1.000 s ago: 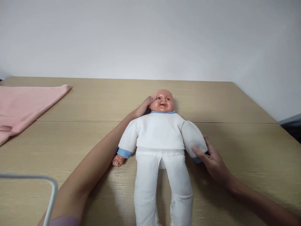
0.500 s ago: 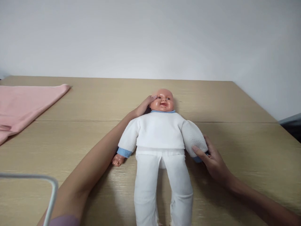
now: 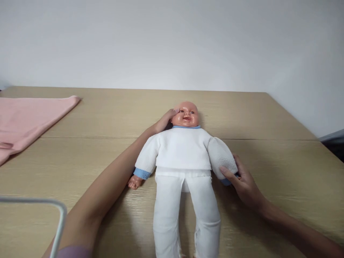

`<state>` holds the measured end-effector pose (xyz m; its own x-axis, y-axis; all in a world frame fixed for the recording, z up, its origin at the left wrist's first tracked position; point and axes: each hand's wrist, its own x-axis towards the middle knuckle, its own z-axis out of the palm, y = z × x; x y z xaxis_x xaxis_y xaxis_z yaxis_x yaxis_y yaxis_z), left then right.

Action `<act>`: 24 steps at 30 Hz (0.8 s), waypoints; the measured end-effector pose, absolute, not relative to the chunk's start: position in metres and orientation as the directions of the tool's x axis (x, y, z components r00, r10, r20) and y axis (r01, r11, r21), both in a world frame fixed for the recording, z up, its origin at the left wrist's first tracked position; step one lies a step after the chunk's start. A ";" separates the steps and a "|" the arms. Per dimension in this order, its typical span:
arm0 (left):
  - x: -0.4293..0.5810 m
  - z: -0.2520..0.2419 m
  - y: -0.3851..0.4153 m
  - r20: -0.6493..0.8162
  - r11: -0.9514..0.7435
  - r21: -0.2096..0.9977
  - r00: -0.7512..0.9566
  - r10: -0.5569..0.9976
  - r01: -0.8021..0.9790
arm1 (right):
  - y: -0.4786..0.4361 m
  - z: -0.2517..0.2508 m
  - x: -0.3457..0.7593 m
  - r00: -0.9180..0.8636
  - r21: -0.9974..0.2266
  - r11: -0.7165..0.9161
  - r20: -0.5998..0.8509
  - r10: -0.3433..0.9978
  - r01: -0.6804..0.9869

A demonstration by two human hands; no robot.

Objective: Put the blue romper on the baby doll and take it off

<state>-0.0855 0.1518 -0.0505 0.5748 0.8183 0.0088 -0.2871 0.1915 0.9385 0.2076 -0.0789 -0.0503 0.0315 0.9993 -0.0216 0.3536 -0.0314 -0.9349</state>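
Your left hand is loosely open, its fingertips resting against the side of the doll's head without closing on it. Your right hand grasps the end of the doll's white sleeve, thumb on top of the fleece and fingers curled around the far side by the blue cuff. The doll lies on its back between your two hands, with its legs running back toward you between your forearms. Your left arm stretches long and diagonal, and your right arm comes in low from the outer side. Both rest on a pale wooden table. A pink cloth lies well out beyond your left hand, a white wire frame sits near your left elbow, and a plain white wall rises past your fingertips.
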 end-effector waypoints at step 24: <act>-0.086 -0.054 0.154 0.029 0.154 0.947 0.549 0.836 -0.284 | -0.079 -0.049 0.207 0.030 -0.934 -0.015 -0.004 1.000 0.356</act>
